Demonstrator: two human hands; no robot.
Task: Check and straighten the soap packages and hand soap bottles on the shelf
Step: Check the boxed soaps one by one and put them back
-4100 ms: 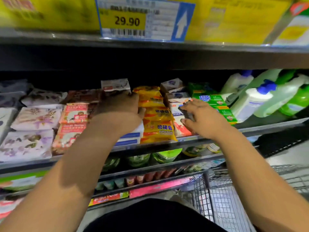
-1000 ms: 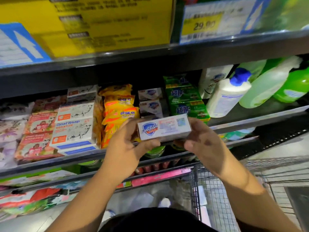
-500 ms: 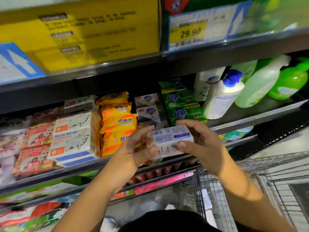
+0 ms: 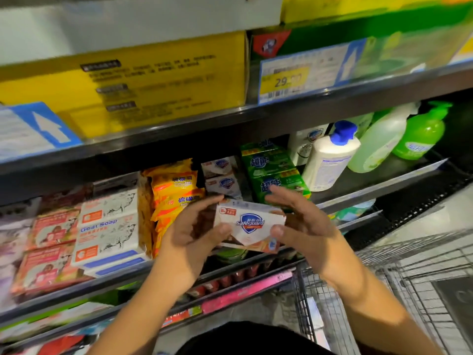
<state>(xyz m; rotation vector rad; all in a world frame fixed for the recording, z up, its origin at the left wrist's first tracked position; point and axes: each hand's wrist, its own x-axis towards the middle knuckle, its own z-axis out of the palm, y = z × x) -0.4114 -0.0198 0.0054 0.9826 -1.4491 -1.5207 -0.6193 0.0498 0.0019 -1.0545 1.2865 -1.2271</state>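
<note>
Two bare hands hold one white cardboard soap box (image 4: 249, 225) in the air, just in front of the dark metal shelf (image 4: 384, 184) and level with its front rail. The box is a flat oblong, tilted a little so that its right end sits lower. Its broad face is turned to the camera and shows a blue shield logo with white "Safeguard" lettering, a small red mark at the upper left corner and a peach-orange band along the bottom edge. The left hand (image 4: 190, 231) pinches the box's left end, thumb on the front face and fingers curled over the top and back. The right hand (image 4: 299, 221) pinches the right end, thumb pressed on the lower right corner and fingers loosely fanned behind and above the box.

On the shelf behind, two more white boxes with the same blue shield (image 4: 222, 175) lie stacked, one on the other. Left of them stands a pile of yellow-orange plastic soap packets (image 4: 176, 193), then white "Goat Soap" cartons (image 4: 107, 226) and pink-red wrapped bars (image 4: 51, 239). Right of the stacked boxes are green wrapped soap packs (image 4: 273, 170), a white hand soap bottle with a blue cap (image 4: 330, 157), a pale green bottle (image 4: 381, 142) and a bright green pump bottle (image 4: 422, 134), all three leaning left. A yellow carton (image 4: 153, 80) and a blue-edged price tag reading 29 (image 4: 289, 80) sit on the level above. A wire shopping cart (image 4: 384, 290) stands at lower right.
</note>
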